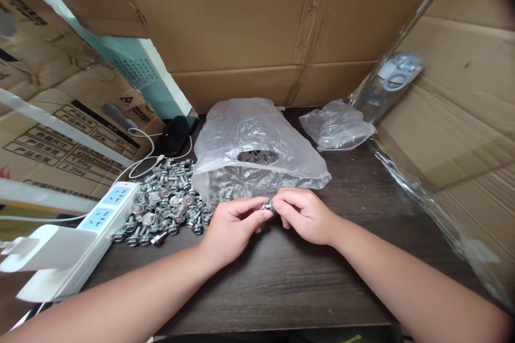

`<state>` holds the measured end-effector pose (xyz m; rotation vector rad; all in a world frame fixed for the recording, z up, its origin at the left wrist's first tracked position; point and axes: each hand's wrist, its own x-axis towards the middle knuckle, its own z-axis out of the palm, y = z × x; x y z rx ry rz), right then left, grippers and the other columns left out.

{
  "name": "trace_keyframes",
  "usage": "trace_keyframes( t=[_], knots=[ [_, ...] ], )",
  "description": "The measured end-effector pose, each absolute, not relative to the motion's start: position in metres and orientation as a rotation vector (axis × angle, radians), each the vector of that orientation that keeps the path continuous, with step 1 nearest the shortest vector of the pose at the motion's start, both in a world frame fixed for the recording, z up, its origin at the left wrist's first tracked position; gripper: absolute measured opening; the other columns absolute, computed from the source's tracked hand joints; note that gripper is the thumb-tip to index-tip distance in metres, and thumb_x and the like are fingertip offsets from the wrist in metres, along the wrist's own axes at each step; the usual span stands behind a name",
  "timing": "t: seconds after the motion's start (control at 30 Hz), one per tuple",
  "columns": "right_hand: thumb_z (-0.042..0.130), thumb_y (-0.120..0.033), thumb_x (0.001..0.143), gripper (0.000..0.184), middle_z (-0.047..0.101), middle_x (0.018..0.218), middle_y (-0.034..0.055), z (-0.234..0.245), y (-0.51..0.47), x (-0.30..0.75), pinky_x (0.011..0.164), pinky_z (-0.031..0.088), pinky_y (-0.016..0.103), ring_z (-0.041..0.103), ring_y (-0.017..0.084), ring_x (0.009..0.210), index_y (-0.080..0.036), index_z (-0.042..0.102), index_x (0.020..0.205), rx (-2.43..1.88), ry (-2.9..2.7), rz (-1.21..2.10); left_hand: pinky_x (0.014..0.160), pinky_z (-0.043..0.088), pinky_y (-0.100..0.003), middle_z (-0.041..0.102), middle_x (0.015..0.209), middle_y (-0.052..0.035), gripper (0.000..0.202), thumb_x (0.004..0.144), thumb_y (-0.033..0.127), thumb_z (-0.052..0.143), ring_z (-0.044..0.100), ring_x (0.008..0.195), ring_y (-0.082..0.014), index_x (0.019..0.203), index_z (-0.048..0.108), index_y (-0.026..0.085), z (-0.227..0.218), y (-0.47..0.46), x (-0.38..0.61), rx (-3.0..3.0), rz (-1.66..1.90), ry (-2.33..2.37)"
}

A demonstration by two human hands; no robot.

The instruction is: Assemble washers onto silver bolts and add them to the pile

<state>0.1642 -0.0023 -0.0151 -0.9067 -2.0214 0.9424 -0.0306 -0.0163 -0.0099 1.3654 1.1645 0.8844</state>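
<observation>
My left hand (233,230) and my right hand (301,217) meet above the dark wood-grain table (281,289), with their fingertips pinching a small zinc-coloured bolt (267,206) from both sides. Part of the bolt is hidden by my fingers. To the left of my left hand lies a loose pile of similar hex bolts with washers (161,209). Just beyond my hands sits a clear plastic bag (249,155) with more bolts showing through it, its lower edge close to my fingers.
A white power strip (108,214) lies at the table's left edge beside the pile, with a white cable (140,163) running near a black phone (177,134). A crumpled plastic bag (336,126) lies at the back right. Cardboard panels (241,10) wall the back and sides.
</observation>
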Motion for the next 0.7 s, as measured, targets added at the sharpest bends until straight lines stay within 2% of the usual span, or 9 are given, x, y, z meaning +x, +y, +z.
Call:
trace_keyframes(
  t=[0.1, 0.23, 0.53, 0.7],
  knots=[
    [0.047, -0.026, 0.099, 0.025, 0.06, 0.072, 0.0012, -0.017, -0.003, 0.165, 0.066, 0.046, 0.025, 0.055, 0.012, 0.064, -0.017, 0.062, 0.081, -0.945, -1.961, 1.013, 0.051, 0.046, -0.02, 0.066, 0.06, 0.0001, 0.027, 0.074, 0.029, 0.074, 0.051, 0.05, -0.0083, 0.098, 0.079, 0.018, -0.007, -0.016, -0.029, 1.29, 0.874, 1.191],
    [0.057, -0.029, 0.094, 0.014, 0.062, 0.081, 0.0023, -0.023, -0.005, 0.165, 0.059, 0.048, 0.024, 0.057, 0.012, 0.063, -0.018, 0.061, 0.1, -0.962, -1.86, 1.119, 0.05, 0.045, -0.02, 0.066, 0.059, -0.0002, 0.029, 0.073, 0.03, 0.074, 0.049, 0.049, -0.0082, 0.098, 0.079, 0.016, -0.003, -0.015, -0.027, 1.235, 0.889, 1.189],
    [0.057, -0.022, 0.093, 0.007, 0.06, 0.084, 0.002, -0.022, -0.005, 0.165, 0.059, 0.047, 0.023, 0.057, 0.01, 0.063, -0.018, 0.063, 0.092, -0.952, -1.945, 1.019, 0.051, 0.046, -0.02, 0.068, 0.063, -0.0013, 0.026, 0.077, 0.028, 0.072, 0.051, 0.051, -0.009, 0.1, 0.079, 0.018, -0.007, -0.016, -0.03, 1.364, 0.872, 1.164],
    [0.051, -0.022, 0.096, 0.016, 0.059, 0.072, 0.0002, -0.016, -0.006, 0.163, 0.065, 0.046, 0.025, 0.055, 0.011, 0.063, -0.017, 0.062, 0.084, -0.949, -2.015, 0.956, 0.052, 0.047, -0.02, 0.069, 0.069, -0.0019, 0.024, 0.078, 0.029, 0.071, 0.054, 0.054, -0.0094, 0.098, 0.079, 0.019, -0.011, -0.017, -0.031, 1.461, 0.898, 1.148]
  ],
)
